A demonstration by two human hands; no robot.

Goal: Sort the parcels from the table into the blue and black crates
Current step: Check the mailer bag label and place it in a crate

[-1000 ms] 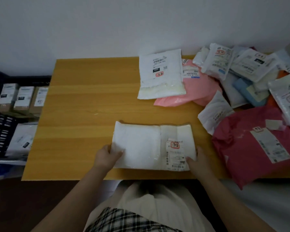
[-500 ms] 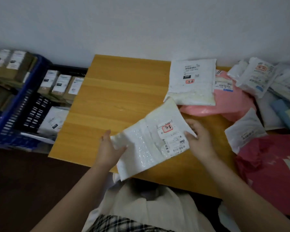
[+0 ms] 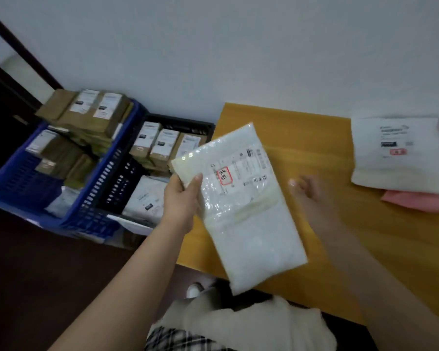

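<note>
Left hand (image 3: 181, 198) pinches white parcel (image 3: 241, 206) by one corner, right hand (image 3: 312, 192) loose-fingered, empty; slick bag may slip short of black crate (image 3: 178, 124).

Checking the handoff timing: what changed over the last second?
The white parcel went from flat on the table under both hands to lifted and swung left toward the crates. The right hand let go and is open; the left hand alone grips it. The other table parcels stayed put.
</note>
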